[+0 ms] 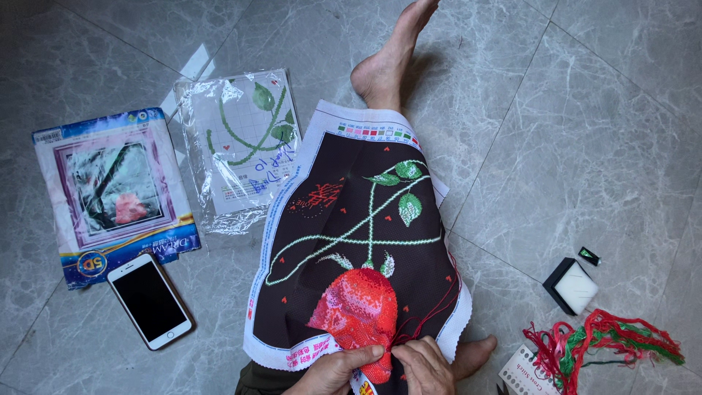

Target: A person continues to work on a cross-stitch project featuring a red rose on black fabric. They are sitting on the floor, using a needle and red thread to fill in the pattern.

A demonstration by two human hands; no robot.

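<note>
Both hands pinch the near edge of the cross-stitch canvas [358, 241]: left hand [333, 369] fingers closed on the red stitched rose [358, 311], right hand [423, 366] fingers together just beside it on the loose red threads [431, 307]. The cloth, draped over the knee beyond the fingertips, looks light and limp; best gripped at its white border.

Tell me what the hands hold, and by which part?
Both hands, left hand and right hand, pinch the cross-stitch cloth at its near edge, beside the red rose.
</note>
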